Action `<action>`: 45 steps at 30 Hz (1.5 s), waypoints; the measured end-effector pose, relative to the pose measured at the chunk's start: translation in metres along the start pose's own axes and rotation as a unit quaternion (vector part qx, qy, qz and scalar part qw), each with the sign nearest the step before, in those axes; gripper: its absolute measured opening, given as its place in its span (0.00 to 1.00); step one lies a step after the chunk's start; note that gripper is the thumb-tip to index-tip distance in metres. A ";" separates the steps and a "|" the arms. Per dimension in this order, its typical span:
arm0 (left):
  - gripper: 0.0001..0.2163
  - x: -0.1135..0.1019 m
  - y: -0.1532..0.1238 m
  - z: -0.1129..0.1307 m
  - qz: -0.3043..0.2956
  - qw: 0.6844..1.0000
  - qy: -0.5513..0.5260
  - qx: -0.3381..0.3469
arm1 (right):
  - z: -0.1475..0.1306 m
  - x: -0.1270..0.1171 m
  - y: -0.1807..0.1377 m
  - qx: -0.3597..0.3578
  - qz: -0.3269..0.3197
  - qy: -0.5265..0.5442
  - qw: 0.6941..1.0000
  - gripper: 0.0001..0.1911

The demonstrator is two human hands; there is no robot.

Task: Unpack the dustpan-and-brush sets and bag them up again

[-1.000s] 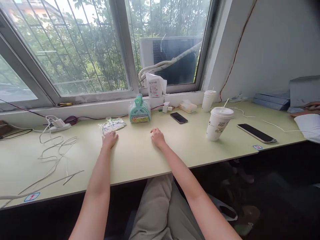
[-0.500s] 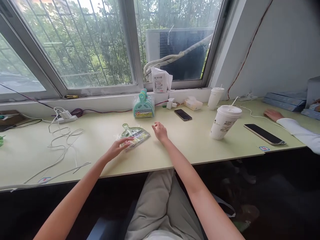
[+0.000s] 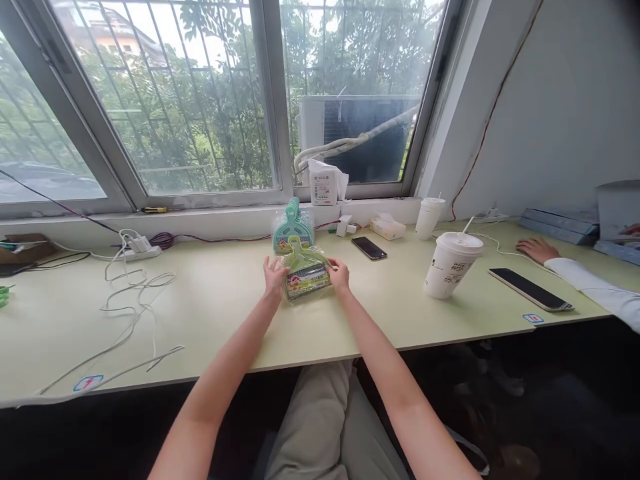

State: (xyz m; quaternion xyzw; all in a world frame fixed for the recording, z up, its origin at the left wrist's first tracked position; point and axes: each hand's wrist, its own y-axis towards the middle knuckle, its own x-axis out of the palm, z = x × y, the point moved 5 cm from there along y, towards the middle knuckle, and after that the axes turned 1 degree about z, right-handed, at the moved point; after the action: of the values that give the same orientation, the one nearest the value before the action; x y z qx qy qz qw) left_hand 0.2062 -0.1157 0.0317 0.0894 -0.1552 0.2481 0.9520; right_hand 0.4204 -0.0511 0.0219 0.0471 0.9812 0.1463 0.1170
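A: Where is the green packet [image 3: 306, 273]?

B: Just in front of the teal stack [image 3: 293, 230] by the window, tilted up off the desk [image 3: 215, 313].

A: Held how?

B: The left hand [image 3: 274, 276] and right hand [image 3: 340, 275] clasp its sides, fingers curled closed, so the label faces up.

Both forearms stretched forward, left hand [image 3: 275, 276] and right hand [image 3: 340, 275] facing each other, fingers curled inward.

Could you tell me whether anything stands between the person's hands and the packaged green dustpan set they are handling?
Nothing visible does: the left hand and right hand already grip the packaged green dustpan set by its two sides, above the table.
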 end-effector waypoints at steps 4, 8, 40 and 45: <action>0.25 0.034 0.003 -0.028 -0.192 0.964 0.003 -0.181 | -0.001 -0.018 0.003 -0.016 0.063 0.035 0.997 0.14; 0.19 0.022 -0.011 -0.027 -0.207 0.964 -0.042 -0.165 | -0.027 -0.019 -0.020 -0.152 0.112 -0.125 0.974 0.15; 0.21 -0.020 0.024 -0.002 -0.092 0.993 0.021 -0.073 | -0.001 -0.004 -0.008 0.095 -0.095 0.237 0.962 0.24; 0.27 -0.070 0.039 0.008 0.081 0.990 -0.099 -0.057 | 0.003 -0.013 -0.004 0.099 -0.055 0.247 0.962 0.16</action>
State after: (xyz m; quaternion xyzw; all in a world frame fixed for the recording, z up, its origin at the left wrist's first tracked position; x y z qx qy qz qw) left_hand 0.1268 -0.1158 0.0195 0.0462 -0.2692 0.3048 0.9124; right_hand 0.4339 -0.0556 0.0210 -0.0331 0.9902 0.0486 -0.1268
